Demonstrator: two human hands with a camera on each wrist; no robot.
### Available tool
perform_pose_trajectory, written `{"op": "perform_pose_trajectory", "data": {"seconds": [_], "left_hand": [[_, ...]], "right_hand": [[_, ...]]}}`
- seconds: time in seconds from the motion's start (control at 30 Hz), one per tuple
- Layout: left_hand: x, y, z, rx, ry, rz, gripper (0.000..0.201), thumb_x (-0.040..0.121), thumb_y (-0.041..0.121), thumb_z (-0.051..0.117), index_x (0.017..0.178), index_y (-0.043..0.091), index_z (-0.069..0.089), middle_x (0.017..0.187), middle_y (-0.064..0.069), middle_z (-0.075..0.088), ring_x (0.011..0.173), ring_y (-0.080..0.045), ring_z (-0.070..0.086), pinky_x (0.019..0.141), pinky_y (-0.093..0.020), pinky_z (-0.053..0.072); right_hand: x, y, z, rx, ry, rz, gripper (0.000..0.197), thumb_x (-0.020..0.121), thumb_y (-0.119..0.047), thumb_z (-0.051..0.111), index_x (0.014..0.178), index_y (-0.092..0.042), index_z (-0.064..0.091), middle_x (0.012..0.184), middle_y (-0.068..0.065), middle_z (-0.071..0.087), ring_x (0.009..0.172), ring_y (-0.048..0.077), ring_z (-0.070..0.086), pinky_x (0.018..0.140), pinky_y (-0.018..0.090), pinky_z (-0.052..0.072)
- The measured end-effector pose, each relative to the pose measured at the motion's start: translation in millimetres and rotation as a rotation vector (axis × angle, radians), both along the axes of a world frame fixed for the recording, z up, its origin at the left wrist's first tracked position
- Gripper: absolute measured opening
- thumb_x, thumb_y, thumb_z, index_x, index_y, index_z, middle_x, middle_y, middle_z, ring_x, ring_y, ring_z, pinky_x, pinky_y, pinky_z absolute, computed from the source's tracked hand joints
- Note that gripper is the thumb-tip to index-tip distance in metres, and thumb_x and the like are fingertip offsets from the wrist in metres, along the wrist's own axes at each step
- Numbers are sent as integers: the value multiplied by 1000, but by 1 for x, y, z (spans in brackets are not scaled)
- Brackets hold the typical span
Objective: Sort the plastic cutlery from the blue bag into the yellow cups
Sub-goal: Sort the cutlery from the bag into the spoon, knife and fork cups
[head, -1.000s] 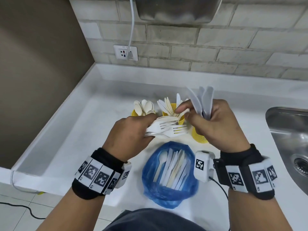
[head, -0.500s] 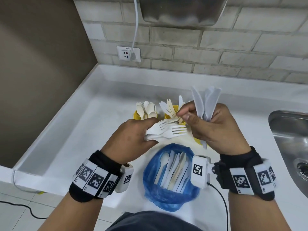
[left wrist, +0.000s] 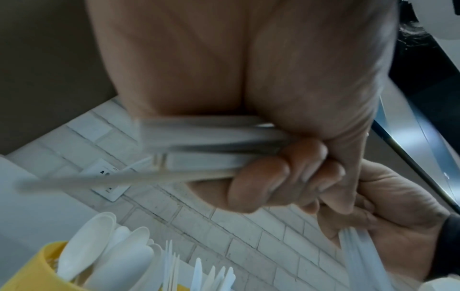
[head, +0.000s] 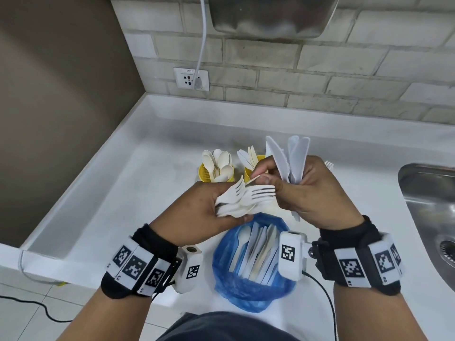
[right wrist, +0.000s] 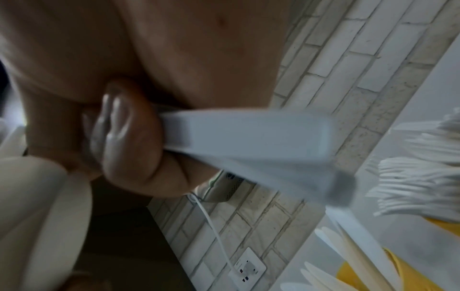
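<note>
Fingers of the left hand [head: 197, 207] clutch forks [head: 248, 196] (tines rightward), while the right hand [head: 312, 190] grips upright knives [head: 293, 156].

Head view downward; wrist views close, upward.

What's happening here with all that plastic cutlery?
A person is sorting it. The left hand grips a bunch of forks; the right hand holds a bundle of knives upright while its thumb and forefinger pinch one piece out of the left hand's bunch. The blue bag still holds more. One yellow cup has spoons.
</note>
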State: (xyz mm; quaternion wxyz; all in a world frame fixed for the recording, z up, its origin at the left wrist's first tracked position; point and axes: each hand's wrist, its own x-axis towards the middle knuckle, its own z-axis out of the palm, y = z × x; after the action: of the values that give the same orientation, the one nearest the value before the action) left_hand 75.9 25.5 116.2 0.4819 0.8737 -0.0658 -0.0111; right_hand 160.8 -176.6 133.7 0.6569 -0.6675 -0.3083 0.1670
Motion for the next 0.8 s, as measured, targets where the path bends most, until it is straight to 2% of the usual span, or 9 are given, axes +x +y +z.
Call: {"op": "perform_pose_trajectory", "data": {"seconds": [0.13,0.2,0.3,0.37,0.43,0.5,0.63,0.7,0.8], "left_hand": [[0,-1,1,-26,26,19,30,89,25,80,108,44,67,91,35,70,83,11,65,74,-4,43],[0,-1,1,-17,8,35,31,90,27,78,117,39,68,96,37,70,88,11,65,77,-3,42],[0,-3,2,-52,30,45,28,91,26,76,111,41,65,92,39,68,86,13,64,77,-1,40],[0,-5,3,-112,68,24,27,92,22,75,107,42,65,91,35,70,86,12,66,77,-2,42],[0,-6,3,-149,95,9,26,92,22,75,108,39,66,95,30,73,89,9,68,79,-5,44],[0,-5,2,-156,106,9,25,92,23,76,112,36,68,95,25,74,87,7,68,79,-6,45],[-1,-5,1,-187,129,16,18,96,20,71,113,25,71,75,28,68,66,9,60,66,-5,42],[-1,-6,0,-266,161,14,18,99,21,66,116,21,71,69,15,66,55,-2,53,59,-13,42],[0,-5,-3,-429,200,-37,27,100,27,59,123,19,68,75,-6,68,52,-17,44,54,-27,42]], "right_hand": [[0,7,-2,198,40,-89,10,94,-15,63,95,-8,70,58,-10,52,42,10,32,45,20,29],[5,7,-2,267,73,-127,9,96,-15,61,98,-10,68,57,-10,48,43,8,35,45,20,32],[8,8,-7,243,119,-52,15,98,-17,60,108,-11,69,56,-7,40,42,8,30,44,20,28],[5,10,-12,172,142,11,24,99,-18,58,114,-4,69,55,-5,41,41,7,30,43,18,27],[2,14,-15,170,152,0,26,97,-21,60,108,0,71,53,9,41,41,8,31,43,17,27],[3,16,-15,221,157,-99,23,94,-28,66,96,-7,75,56,20,34,42,13,27,45,18,26],[9,17,-6,511,270,-324,23,105,-24,52,91,-14,67,64,2,37,42,10,23,42,19,21],[14,14,-2,628,341,-482,24,109,-19,45,91,-13,59,68,0,41,46,12,30,42,21,26],[21,8,-7,677,414,-690,23,108,-15,44,87,-12,52,68,0,47,55,16,45,50,25,38]]}}
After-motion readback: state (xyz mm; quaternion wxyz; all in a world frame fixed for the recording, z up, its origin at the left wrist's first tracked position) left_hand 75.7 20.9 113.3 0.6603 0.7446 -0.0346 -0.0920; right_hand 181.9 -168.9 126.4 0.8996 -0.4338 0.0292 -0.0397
